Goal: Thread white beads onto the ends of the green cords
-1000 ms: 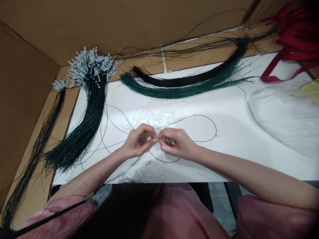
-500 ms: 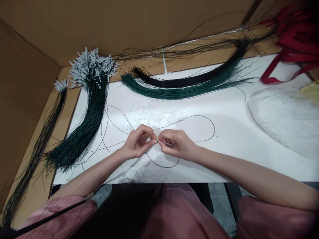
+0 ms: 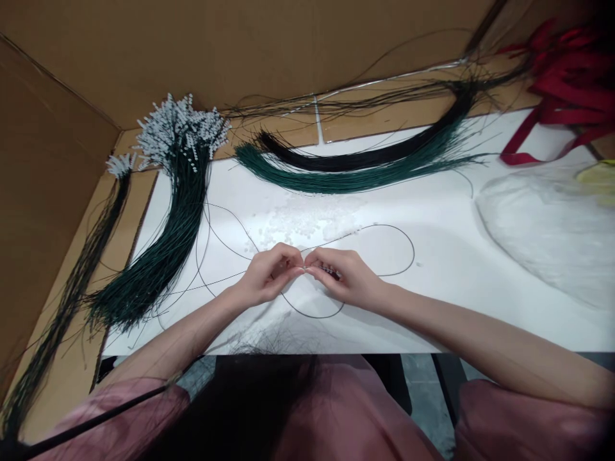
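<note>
My left hand (image 3: 271, 272) and my right hand (image 3: 343, 272) meet fingertip to fingertip low over the white board (image 3: 432, 314). Both pinch a thin dark wire (image 3: 312, 316), which curls in loops below and to the right of the fingers. A short row of white beads (image 3: 327, 269) shows inside the curl of my right hand. What sits exactly between the fingertips is too small to make out. Loose clear-white beads (image 3: 302, 221) lie scattered on the board just beyond my hands.
At the left lie a bundle of green wires with white beaded tips (image 3: 185, 192) and a thinner dark bundle (image 3: 96, 224). Bare green wires (image 3: 331, 182) and black wires (image 3: 346, 160) lie behind. Red ribbon (image 3: 521, 144) and a clear plastic bag (image 3: 548, 224) are right. Cardboard walls (image 3: 269, 45) enclose the back.
My fingertips have shifted up slightly, and my right fingers have straightened a little from a tighter curl. The wire loop under my hands has risen slightly.
</note>
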Demonstrator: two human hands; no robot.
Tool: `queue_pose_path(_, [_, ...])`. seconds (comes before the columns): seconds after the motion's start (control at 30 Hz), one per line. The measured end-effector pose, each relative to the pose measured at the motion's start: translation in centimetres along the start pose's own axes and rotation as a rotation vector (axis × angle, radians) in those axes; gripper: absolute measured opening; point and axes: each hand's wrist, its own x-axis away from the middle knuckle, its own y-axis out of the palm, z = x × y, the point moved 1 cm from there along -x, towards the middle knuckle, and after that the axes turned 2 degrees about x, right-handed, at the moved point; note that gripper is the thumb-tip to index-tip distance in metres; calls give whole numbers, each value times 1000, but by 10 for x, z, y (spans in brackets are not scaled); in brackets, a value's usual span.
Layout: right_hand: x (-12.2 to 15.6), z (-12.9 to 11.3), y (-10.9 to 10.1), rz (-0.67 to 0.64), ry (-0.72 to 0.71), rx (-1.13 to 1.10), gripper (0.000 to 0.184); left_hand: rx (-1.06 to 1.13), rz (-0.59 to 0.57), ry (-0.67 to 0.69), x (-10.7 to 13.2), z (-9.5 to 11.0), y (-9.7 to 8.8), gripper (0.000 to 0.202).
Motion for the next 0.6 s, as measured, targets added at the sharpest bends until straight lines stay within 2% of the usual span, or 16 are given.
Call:
queue_pose_path(0.13, [-1, -6, -1, 15, 34, 2, 9, 6, 13, 57, 0, -1, 1, 16])
queue_pose_path(0.3, [0, -11, -5, -24, 103, 131, 10, 19, 37, 71, 0, 0, 3, 15])
queue_pose_path(0.6, [0, -5, -7, -29, 21, 104, 11, 75, 45, 29, 1, 1, 3, 10])
